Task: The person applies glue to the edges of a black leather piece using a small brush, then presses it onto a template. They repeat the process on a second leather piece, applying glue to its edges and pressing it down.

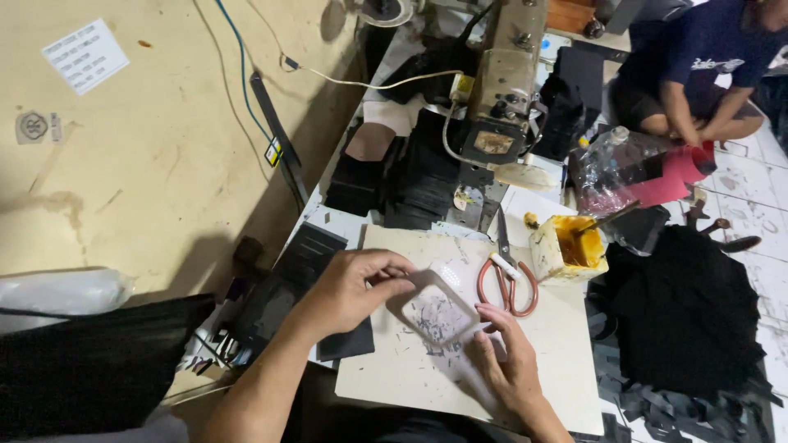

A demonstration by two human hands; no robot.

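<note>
Down on the pale board (427,385) that tops the surface, both hands hold a clear, rounded-square plastic piece (432,313); the left hand (349,287) pinches its upper left edge between thumb and fingers; the right hand (507,361) pinches its lower right edge; red-handled scissors (509,275) lie just beside it, near a yellow glue pot (566,246); a sewing machine (502,78) stands behind.

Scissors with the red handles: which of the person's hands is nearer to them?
Right. The right hand lies just below the scissors, fingertips almost at the handle loops. The left hand is farther off to the left, pinching the clear plastic piece that both hands hold.
</note>
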